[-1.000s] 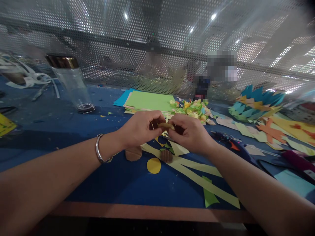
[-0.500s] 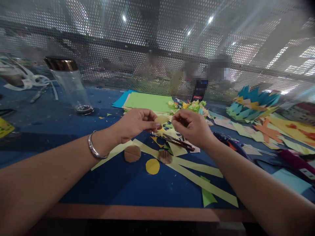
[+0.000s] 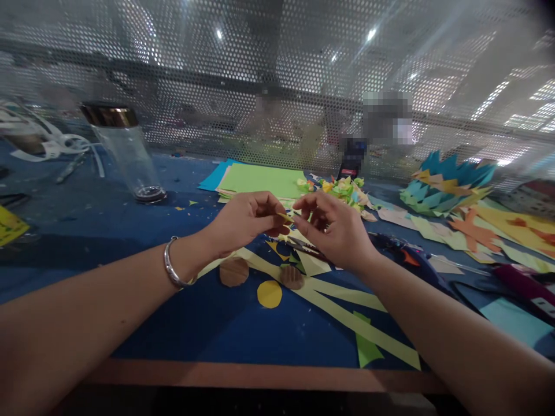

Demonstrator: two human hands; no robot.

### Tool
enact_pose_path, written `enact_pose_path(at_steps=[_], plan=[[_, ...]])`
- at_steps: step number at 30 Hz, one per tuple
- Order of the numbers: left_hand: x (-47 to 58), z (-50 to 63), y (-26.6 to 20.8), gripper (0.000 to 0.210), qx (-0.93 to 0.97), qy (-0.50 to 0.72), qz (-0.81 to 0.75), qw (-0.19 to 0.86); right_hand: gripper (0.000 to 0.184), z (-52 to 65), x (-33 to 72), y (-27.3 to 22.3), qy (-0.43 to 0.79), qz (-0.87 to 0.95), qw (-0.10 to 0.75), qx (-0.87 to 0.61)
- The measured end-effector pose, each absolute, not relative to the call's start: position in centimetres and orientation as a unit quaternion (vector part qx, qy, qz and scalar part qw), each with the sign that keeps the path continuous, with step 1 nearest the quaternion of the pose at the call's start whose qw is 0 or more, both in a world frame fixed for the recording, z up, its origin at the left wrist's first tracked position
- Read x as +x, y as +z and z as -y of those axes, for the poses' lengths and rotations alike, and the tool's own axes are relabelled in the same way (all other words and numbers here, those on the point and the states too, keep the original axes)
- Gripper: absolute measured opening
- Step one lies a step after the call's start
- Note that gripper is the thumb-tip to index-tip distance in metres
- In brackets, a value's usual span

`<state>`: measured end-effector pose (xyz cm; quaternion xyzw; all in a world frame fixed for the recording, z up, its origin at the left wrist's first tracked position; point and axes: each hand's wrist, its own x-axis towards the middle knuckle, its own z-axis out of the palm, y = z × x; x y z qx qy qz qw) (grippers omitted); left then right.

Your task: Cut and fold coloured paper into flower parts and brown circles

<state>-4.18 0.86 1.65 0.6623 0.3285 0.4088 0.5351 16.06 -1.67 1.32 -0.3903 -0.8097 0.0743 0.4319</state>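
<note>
My left hand [image 3: 255, 219] is closed, pinching a small yellow-green paper circle [image 3: 286, 218] between thumb and fingertips; the paper is turned nearly edge-on. Close on its right, my right hand [image 3: 332, 225] has curled fingers with a gap between thumb and index fingertip. Its thumb tip is at the paper's edge; whether they touch I cannot tell. Below the hands lie a larger brown cardboard disc [image 3: 234, 271], a smaller brown disc [image 3: 292, 277] and a yellow paper circle [image 3: 269, 294]. Scissors [image 3: 303, 246] lie under the right hand, partly hidden.
Pale green paper strips [image 3: 347, 315] stretch toward the table's front edge [image 3: 243, 375]. Stacked coloured sheets [image 3: 264, 179] and paper scraps [image 3: 347, 188] lie behind. A clear bottle [image 3: 130, 156] stands left; a blue glue gun [image 3: 407, 257] and a folded-paper ring [image 3: 446, 185] are right.
The paper circle has turned from showing its face to nearly edge-on. My right hand has moved slightly left toward it, its thumb and index finger now apart.
</note>
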Motion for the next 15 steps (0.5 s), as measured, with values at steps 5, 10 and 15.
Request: enact_pose_path(at_steps=[5,10,15], plan=[[-4.18,-1.21,1.29,0.008,0.703,0.460,-0.319,0.437,0.011,2.04,15.91,1.33,0.031,0.833,0.423,-0.356],[-4.10,-0.92,1.63,0.009,0.695,0.480,-0.307,0.438,0.010,2.15,15.87,1.31,0.017,0.831,0.427,-0.357],[-4.13,-0.80,1.48,0.011,0.717,0.475,-0.303,0.411,0.006,2.26,15.80,1.18,0.001,0.831,0.439,-0.342]])
